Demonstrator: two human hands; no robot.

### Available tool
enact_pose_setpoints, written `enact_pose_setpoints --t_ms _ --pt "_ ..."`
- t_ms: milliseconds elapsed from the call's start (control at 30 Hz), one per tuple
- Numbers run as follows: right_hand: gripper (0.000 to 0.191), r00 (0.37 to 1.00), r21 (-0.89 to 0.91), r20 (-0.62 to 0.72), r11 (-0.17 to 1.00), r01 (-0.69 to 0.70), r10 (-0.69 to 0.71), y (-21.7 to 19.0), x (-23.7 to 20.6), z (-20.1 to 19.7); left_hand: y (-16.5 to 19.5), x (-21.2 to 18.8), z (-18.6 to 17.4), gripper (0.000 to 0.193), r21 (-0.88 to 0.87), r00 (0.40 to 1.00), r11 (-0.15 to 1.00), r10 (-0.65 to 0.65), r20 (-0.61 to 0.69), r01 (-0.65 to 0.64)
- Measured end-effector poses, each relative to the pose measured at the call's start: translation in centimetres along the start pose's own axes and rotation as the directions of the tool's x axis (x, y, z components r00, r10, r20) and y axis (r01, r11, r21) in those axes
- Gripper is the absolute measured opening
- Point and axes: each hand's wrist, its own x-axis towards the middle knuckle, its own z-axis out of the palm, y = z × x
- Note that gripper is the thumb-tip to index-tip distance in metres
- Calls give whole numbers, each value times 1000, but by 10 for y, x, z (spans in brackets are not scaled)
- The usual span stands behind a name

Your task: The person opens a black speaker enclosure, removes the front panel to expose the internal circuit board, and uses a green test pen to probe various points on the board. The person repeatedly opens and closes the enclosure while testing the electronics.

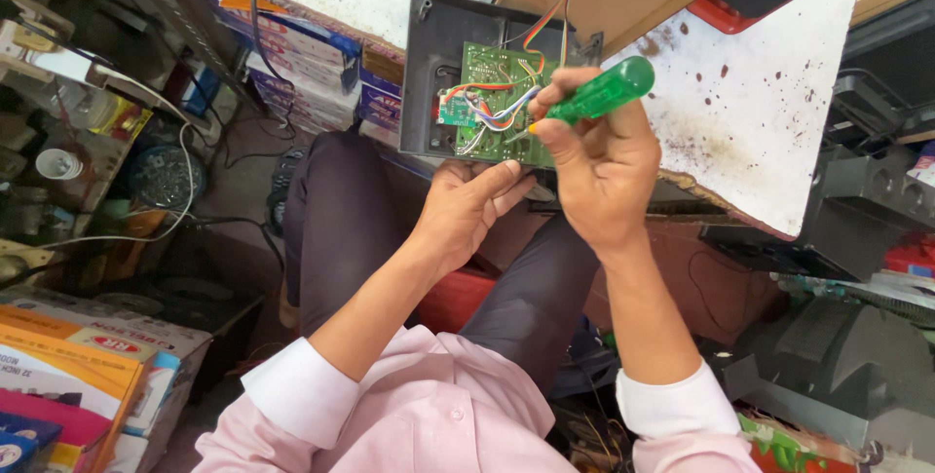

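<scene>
Stained white worktop (769, 132) carried the green circuit board (502, 103); your left hand (467, 210) steadied its near edge, your right hand (594, 156) clenched a green screwdriver (594, 95), tip pointing left onto it.

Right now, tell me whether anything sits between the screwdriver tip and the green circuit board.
A bundle of coloured wires crosses the circuit board just left of the tip. The right hand holds the green screwdriver with its tip at the board; the hand hides the contact point. The left hand supports the board's lower edge.
</scene>
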Motion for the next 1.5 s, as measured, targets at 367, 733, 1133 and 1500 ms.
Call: enact_pose_setpoints --t_ms 367,733,1133,1500 --pt "37 979 9 -79 982 -189 190 7 -3 -6 1 0 -6 29 -13 999 1000 7 33 -6" --pt "34 989 -173 -23 974 -149 147 3 0 11 2 -2 -5 29 1 999 1000 12 47 -12" --pt "47 993 -60 -73 994 -94 90 32 -12 -2 1 -1 -6 32 19 1000 1000 2 29 -3" --pt "43 998 -50 -42 998 -49 47 12 -10 -12 1 -3 -15 41 9 993 1000 -3 117 2"
